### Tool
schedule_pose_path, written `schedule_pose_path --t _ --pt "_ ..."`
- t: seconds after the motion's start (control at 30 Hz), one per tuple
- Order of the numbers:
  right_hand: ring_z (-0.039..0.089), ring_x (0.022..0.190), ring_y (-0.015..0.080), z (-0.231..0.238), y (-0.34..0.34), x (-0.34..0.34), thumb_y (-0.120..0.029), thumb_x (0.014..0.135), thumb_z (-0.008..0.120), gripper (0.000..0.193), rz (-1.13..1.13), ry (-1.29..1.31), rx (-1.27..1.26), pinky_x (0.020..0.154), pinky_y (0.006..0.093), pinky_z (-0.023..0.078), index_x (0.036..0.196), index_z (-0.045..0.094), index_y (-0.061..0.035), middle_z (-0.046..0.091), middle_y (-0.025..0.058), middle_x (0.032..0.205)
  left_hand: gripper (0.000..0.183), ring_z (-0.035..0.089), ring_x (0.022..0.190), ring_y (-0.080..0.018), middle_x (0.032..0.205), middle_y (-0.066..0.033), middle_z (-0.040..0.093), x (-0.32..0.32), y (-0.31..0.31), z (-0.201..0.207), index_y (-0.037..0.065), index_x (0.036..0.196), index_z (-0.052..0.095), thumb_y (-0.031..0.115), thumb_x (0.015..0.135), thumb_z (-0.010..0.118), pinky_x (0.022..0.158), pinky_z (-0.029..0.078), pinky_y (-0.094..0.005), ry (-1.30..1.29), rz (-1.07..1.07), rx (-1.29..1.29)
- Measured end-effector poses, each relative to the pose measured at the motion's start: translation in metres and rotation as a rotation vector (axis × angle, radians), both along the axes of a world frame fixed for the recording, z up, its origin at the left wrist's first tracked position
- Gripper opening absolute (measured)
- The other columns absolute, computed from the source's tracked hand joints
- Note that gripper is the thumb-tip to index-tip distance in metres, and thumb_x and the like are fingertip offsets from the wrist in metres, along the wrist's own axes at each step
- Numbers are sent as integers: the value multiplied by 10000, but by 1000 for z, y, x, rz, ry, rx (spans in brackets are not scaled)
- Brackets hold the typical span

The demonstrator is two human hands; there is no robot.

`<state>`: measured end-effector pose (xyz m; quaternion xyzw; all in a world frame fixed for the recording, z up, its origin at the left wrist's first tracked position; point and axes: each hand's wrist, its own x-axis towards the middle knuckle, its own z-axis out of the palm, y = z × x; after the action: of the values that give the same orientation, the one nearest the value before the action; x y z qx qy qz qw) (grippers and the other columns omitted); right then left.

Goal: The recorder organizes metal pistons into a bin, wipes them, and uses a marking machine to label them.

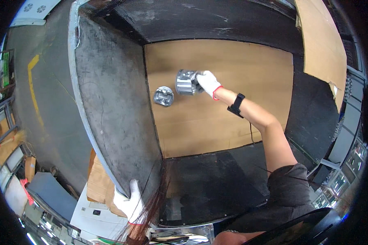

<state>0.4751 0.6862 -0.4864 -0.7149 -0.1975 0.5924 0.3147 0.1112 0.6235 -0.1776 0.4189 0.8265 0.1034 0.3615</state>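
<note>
The right hand [209, 83], wearing a white glove with a red cuff, is reaching into a big black bin [114, 90] and is holding a silver metal piston [185, 83]. Its fingers are closing on the piston's right-hand end, while the round, grooved end is facing left. The piston is lying on its side in the grasp, over the upper left part of a brown cardboard sheet [225, 122] that is covering the bottom of the bin; whether it is touching the sheet, I cannot tell. A second piston [163, 96] is sitting on the cardboard just to the left and slightly nearer the person, close to the bin's left wall. The left hand [131, 203], also wearing a white glove, is resting over the rim of that left wall near its lower end, with the thumb standing apart from the fingers; how firmly it is gripping, I cannot tell. A black strap [236, 105] is circling the right forearm. A cardboard flap [321, 45] is hanging over the bin's right side, and outside on the left a yellow line [34, 90] is running along the grey floor [57, 73].
</note>
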Motion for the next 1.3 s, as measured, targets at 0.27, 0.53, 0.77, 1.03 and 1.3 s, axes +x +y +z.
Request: schedule_pose_path --t 0.27,0.53,0.77,1.03,1.3 --pt "655 908 420 -56 87 -28 -273 820 538 313 409 -752 -85 803 481 519 869 734 -33 674 255 940 402 603 981 -195 1155 -116 643 -7 -6 -1 -65 1244 556 -3 865 678 906 465 -316 21 6 -24" --pt "650 992 397 -63 164 -68 -259 847 545 308 208 -734 -182 848 455 523 928 737 -33 665 247 1007 392 601 965 -196 1114 -117 651 2 -2 3 -66 1219 565 -25 844 675 897 458 -320 -57 28 53" --pt "639 1021 397 -70 174 -80 -288 843 545 331 143 -675 -189 857 446 519 919 732 -25 661 251 1021 393 578 986 -179 1121 -106 646 11 3 9 -58 1199 580 -21 822 684 915 437 -315 -104 86 38" --pt "617 1045 418 -61 57 -100 -584 899 467 636 362 -543 -59 910 466 485 1104 661 -14 650 265 1085 411 584 985 -191 1141 -113 644 25 6 11 -66 1221 569 -32 826 677 916 439 -314 -59 176 66" --pt "631 1029 393 -72 -6 -141 -250 851 570 336 235 -469 -208 889 463 491 1131 631 -74 661 242 1080 402 592 987 -193 1144 -108 648 6 0 5 -73 1230 564 -52 839 657 924 442 -315 62 61 -24"
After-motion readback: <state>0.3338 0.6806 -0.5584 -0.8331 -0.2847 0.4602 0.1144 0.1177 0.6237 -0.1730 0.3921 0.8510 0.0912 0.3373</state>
